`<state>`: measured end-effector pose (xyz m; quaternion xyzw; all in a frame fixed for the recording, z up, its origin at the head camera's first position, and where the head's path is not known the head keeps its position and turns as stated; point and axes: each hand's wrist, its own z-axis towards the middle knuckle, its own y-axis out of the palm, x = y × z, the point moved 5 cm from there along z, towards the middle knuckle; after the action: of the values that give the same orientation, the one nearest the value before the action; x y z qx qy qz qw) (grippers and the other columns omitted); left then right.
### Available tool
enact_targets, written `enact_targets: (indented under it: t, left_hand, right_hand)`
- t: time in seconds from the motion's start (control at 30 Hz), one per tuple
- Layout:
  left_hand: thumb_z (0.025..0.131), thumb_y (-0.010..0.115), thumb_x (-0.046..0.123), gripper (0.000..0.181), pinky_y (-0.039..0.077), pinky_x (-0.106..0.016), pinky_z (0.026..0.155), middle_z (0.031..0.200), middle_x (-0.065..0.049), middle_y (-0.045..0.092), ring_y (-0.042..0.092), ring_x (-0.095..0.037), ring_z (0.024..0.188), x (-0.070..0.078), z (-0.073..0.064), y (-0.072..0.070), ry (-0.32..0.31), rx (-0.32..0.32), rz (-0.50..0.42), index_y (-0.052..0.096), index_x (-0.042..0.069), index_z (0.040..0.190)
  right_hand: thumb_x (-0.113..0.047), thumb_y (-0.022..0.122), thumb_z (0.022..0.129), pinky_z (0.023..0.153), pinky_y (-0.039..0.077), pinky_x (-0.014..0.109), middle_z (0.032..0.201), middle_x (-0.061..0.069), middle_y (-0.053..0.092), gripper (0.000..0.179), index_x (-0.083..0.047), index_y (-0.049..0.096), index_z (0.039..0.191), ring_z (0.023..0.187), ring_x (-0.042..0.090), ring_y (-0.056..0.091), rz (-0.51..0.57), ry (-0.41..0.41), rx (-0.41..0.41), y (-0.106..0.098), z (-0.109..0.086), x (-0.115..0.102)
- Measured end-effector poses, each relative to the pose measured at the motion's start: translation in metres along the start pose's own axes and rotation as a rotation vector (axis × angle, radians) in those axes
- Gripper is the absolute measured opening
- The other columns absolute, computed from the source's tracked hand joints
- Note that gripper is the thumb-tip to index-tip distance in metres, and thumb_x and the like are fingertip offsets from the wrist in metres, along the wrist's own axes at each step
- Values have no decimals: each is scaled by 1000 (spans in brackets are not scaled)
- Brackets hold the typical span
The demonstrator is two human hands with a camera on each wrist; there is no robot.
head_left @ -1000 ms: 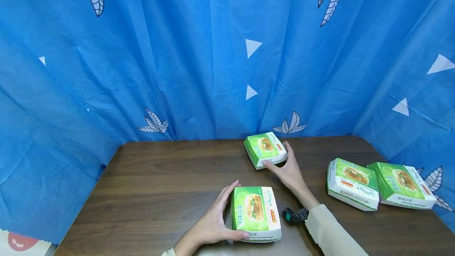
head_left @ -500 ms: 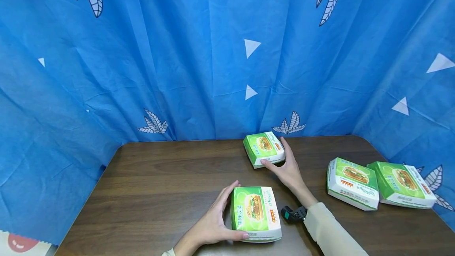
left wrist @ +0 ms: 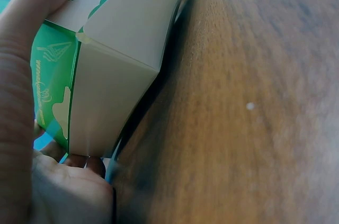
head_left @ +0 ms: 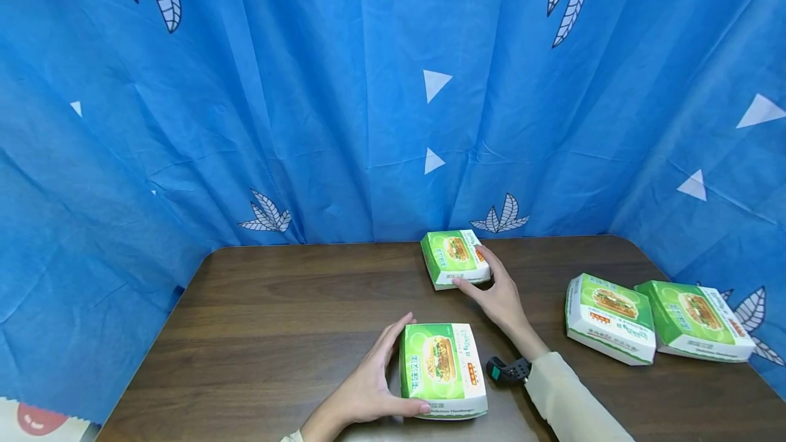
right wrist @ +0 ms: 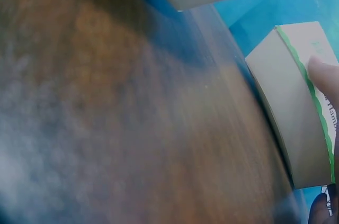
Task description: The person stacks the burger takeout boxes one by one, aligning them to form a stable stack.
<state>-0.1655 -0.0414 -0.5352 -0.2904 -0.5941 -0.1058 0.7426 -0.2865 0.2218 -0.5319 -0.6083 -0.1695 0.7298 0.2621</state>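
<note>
Near the front of the table, my left hand grips a green and white hamburger box, thumb along its front and fingers at its far left corner. In the left wrist view the thumb presses the printed top edge of that box, whose pale sides face the camera. Farther back, my right hand holds a second hamburger box by its right part, thumb at the front edge and fingers at the right side. The right wrist view shows the thumb against this box.
Two more hamburger boxes lie side by side at the right, one box touching or overlapping the other box. A blue curtain hangs behind the brown wooden table. A black wrist strap is at my right wrist.
The far box has turned slightly and sits a touch squarer to me. My right fingers have shifted from its back right corner onto its right side. The left hand and near box stay put.
</note>
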Motion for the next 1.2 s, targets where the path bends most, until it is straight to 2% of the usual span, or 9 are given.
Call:
enact_targets:
  t: [0.33,0.7,0.93,1.2]
  left_hand:
    - [74,94,30,120,23,-25,123,166,-5,28,32,-18,149,-1,1,-1,3,9,-19,16,35,165]
    - [74,93,29,120,21,-23,123,167,-7,25,30,-18,150,-1,2,2,-5,-1,-30,15,29,166]
    - [74,94,27,119,19,-21,122,167,-7,25,27,-18,152,-1,1,2,-18,4,-52,17,37,163]
    - [74,94,26,119,18,-22,122,167,-8,25,28,-19,152,0,1,2,0,4,-56,16,37,163]
  right_hand:
    - [-41,82,89,114,42,55,163,14,40,81,-23,44,158,144,35,45,76,38,18,-5,0,1]
    - [-46,80,89,111,45,54,160,15,44,80,-22,46,157,140,35,51,107,67,41,-7,-4,4]
    - [-47,80,88,113,43,53,160,15,45,81,-22,45,157,142,33,49,159,68,55,-9,-7,5]
    - [-46,83,86,114,43,50,158,9,48,82,-26,47,156,140,27,52,223,89,64,-11,-14,0]
